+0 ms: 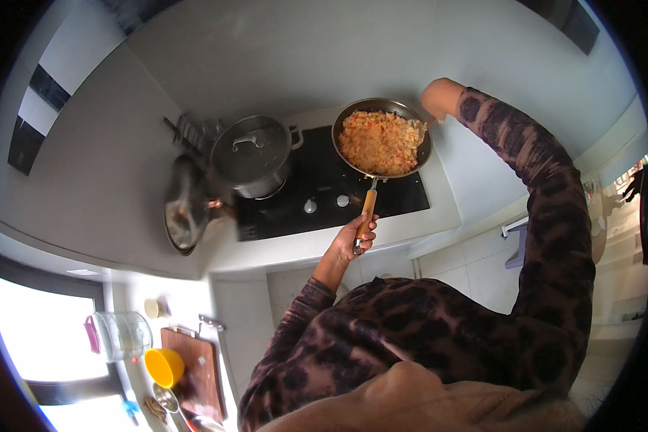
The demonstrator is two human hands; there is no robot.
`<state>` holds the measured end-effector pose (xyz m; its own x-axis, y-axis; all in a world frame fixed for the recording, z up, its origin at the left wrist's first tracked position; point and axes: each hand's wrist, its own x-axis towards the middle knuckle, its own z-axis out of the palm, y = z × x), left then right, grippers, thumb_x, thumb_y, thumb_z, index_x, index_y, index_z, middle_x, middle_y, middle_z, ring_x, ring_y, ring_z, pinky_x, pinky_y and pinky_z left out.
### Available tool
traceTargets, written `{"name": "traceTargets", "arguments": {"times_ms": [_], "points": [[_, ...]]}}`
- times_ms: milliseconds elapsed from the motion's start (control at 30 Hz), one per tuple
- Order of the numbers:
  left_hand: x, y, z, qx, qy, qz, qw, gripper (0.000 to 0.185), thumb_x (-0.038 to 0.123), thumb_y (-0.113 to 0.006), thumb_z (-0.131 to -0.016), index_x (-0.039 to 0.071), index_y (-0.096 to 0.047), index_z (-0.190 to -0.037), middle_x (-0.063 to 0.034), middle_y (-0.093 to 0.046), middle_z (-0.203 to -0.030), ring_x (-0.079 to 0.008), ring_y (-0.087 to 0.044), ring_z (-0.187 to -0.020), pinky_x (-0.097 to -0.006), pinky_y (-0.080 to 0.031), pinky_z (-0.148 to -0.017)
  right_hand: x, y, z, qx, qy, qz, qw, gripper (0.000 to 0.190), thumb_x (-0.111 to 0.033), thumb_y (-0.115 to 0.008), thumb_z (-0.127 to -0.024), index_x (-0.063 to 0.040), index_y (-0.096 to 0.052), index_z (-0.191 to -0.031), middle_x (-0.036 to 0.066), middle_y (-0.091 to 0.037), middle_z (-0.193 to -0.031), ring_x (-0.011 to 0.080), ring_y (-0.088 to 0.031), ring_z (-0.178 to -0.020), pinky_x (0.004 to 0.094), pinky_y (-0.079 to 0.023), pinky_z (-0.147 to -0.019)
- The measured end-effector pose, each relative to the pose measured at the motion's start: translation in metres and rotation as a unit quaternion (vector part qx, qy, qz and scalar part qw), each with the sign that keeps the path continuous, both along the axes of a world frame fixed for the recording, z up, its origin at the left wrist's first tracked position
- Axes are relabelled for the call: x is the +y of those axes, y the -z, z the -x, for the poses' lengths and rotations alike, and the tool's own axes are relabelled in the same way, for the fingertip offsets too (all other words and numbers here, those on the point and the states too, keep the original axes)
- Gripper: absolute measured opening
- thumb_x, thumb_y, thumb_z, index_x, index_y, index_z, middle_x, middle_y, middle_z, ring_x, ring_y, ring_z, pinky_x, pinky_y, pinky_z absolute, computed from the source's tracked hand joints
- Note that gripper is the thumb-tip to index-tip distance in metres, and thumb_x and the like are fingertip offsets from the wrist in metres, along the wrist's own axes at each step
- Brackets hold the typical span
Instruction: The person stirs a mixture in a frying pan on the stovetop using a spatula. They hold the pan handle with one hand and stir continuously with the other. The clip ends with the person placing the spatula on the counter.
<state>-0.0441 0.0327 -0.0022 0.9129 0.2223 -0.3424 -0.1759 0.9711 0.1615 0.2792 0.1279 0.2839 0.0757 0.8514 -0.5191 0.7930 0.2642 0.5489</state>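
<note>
My left hand [356, 235] is wrapped around the wooden handle [368, 208] of a frying pan [339, 154]. The pan sits over the right side of a black glass cooktop [313, 178]. Inside it is a chopped, orange-yellow rice-like mixture [378, 141] with red bits. At the pan's right rim, my right hand [440, 102] is bent downward with its fingers curled and mostly turned from view. It seems to grip a cooking utensil [414, 132], whose food-covered end lies in the mixture. The utensil's exact shape is unclear.
A lidded metal pot [254, 181] stands on the cooktop's left. Left of it, another pan [186, 205] leans by the wall. Two knobs [310, 206] face me. Farther left are a wooden cutting board [197, 372], yellow bowl [163, 367], ladle [166, 397] and glass container [124, 336].
</note>
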Motion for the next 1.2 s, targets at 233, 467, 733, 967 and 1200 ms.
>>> {"name": "traceTargets", "arguments": {"times_ms": [233, 467, 733, 967, 1200], "points": [[0.001, 0.003, 0.000, -0.017, 0.003, -0.011, 1.000, 0.035, 0.034, -0.053, -0.103, 0.005, -0.051, -0.121, -0.0015, -0.052, -0.088, -0.0082, -0.042, -0.056, -0.0204, -0.029, -0.042, 0.019, 0.026, -0.024, 0.039, 0.035, 0.032, 0.998, 0.023, -0.011, -0.086, -0.063, -0.006, -0.079, -0.084, 0.017, -0.074, -0.091, 0.0343, -0.070, -0.084, 0.0455, -0.055, -0.076], [0.001, -0.001, 0.002, -0.024, 0.011, -0.031, 0.999, 0.037, 0.035, -0.052, -0.103, 0.004, -0.050, -0.124, -0.0013, -0.051, -0.090, -0.0076, -0.042, -0.057, -0.0200, -0.029, -0.042, -0.005, 0.091, -0.121, 0.134, 0.073, -0.119, 0.981, 0.031, -0.024, -0.073, -0.076, -0.007, -0.074, -0.102, 0.014, -0.072, -0.095, 0.0353, -0.068, -0.088, 0.0474, -0.054, -0.077], [-0.002, -0.003, -0.002, -0.005, 0.011, -0.037, 0.999, 0.038, 0.035, -0.053, -0.102, 0.004, -0.050, -0.125, -0.0020, -0.052, -0.089, -0.0074, -0.042, -0.056, -0.0201, -0.030, -0.041, -0.022, 0.145, -0.117, 0.315, 0.078, -0.206, 0.923, 0.033, -0.023, -0.069, -0.085, -0.014, -0.069, -0.116, 0.013, -0.071, -0.104, 0.0325, -0.066, -0.102, 0.0466, -0.052, -0.087], [0.005, 0.013, -0.004, 0.016, 0.022, -0.028, 0.999, 0.041, 0.033, -0.055, -0.100, 0.005, -0.051, -0.130, 0.0010, -0.051, -0.080, -0.0086, -0.043, -0.054, -0.0218, -0.026, -0.038, -0.057, 0.139, -0.075, 0.348, -0.050, -0.352, 0.867, 0.032, -0.015, -0.058, -0.085, -0.019, -0.073, -0.114, 0.015, -0.070, -0.087, 0.0358, -0.069, -0.082, 0.0496, -0.053, -0.070], [0.009, 0.011, -0.004, -0.017, 0.046, -0.014, 0.999, 0.035, 0.039, -0.056, -0.100, 0.008, -0.059, -0.117, -0.0003, -0.056, -0.084, -0.0096, -0.043, -0.054, -0.0233, -0.028, -0.042, -0.093, 0.100, -0.031, 0.194, 0.004, -0.324, 0.926, 0.019, -0.010, -0.057, -0.086, -0.011, -0.071, -0.099, 0.012, -0.072, -0.087, 0.0309, -0.070, -0.084, 0.0436, -0.055, -0.068]]}}
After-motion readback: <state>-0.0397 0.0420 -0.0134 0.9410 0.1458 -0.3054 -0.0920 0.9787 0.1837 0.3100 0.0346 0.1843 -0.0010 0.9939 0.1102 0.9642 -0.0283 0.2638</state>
